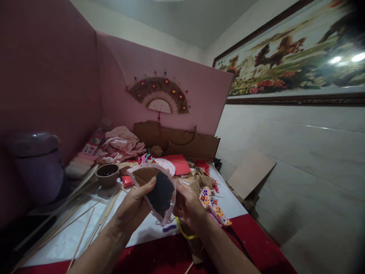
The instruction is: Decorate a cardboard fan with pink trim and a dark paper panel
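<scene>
Both hands hold a cardboard piece [163,192] up above the table. It is roughly a half-disc, brown on one part and dark on the other, with pale pink fabric folded round its edge. My left hand [136,201] grips the left side, its thumb lying across the inner face. At the right edge, my right hand [186,201] pinches the fabric border; its fingertips are partly hidden. Just right of that hand lies a flower-patterned glue gun [213,205]. Below the piece, a small purple strip [169,228] rests on the white sheet.
A brown cup [107,177] with dark contents stands left. Thin wooden sticks [82,232] lie across the left side. Pink cloth [122,142], red paper [177,164] and cut cardboard [182,142] fill the back. A decorated fan [159,93] hangs on the pink panel. A purple bin [40,167] stands far left.
</scene>
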Available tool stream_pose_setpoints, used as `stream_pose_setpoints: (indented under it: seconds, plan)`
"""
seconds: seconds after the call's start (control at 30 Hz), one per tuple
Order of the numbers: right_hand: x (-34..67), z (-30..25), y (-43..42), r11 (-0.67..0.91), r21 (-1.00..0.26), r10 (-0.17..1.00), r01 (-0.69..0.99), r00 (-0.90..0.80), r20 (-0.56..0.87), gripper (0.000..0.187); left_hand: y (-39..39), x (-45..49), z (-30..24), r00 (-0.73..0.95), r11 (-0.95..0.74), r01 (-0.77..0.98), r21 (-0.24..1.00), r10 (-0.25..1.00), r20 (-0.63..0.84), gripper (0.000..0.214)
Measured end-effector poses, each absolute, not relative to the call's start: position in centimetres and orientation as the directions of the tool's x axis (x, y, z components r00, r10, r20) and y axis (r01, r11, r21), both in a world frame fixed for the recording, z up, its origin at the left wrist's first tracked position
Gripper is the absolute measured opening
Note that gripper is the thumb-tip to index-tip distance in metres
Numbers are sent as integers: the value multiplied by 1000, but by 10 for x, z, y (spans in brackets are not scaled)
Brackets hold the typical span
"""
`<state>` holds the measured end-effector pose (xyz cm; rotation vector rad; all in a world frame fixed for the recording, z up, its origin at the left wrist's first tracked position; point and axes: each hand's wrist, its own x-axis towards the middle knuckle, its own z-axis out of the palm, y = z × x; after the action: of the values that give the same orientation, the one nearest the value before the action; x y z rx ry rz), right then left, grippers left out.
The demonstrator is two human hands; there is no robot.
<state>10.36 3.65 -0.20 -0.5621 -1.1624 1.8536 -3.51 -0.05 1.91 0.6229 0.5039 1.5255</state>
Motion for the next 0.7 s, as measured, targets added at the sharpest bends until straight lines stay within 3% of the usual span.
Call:
stream_pose_setpoints:
  seconds: [0.37,0.7]
  plan:
    - [102,-8,32,-82,-946,862,-313,-499,91,46,-3,-32,19,-4,-41,-739,672,998,56,20]
    - [103,-9,31,92,-967,876,-238,-443,192,40,-2,-29,17,-17,-33,-740,672,999,31,23]
